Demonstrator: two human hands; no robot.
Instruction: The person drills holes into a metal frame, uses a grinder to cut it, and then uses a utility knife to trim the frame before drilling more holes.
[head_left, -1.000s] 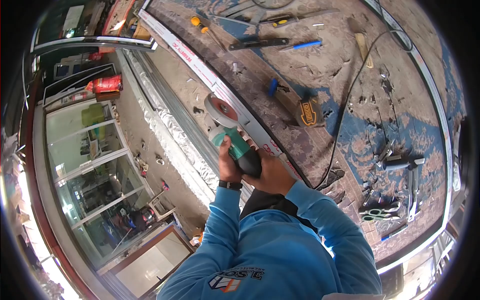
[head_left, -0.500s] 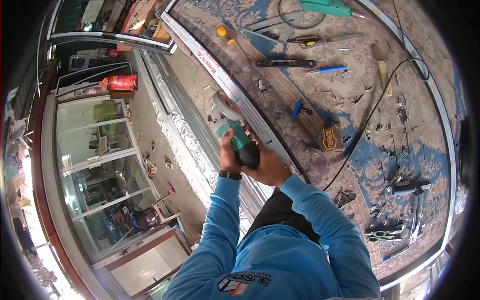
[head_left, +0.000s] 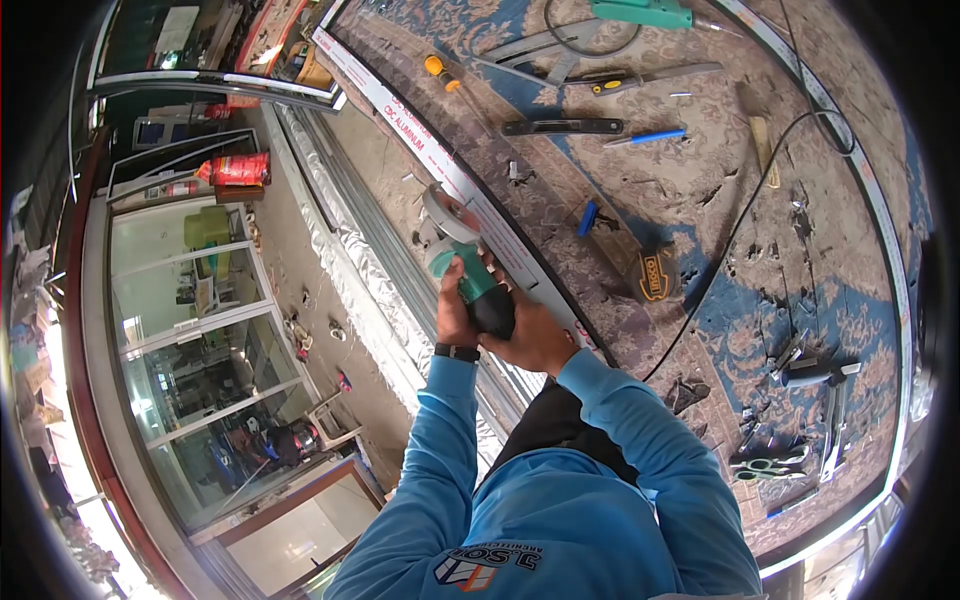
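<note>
green grinder (head_left: 476,282) in both hands (head_left: 456,318) (head_left: 538,338)

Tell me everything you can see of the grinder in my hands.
The grinder has a green, plastic-looking body, a black rear end and a paler head. At the far end a pale, curved rim, probably a guard, flanks a reddish disc. The tool points away from you, angled to your left. Your left hand grips the green body; your right hand holds the black end. The disc overlaps the lettered bar in view; whether they touch, or the disc spins, I can't tell.
</note>
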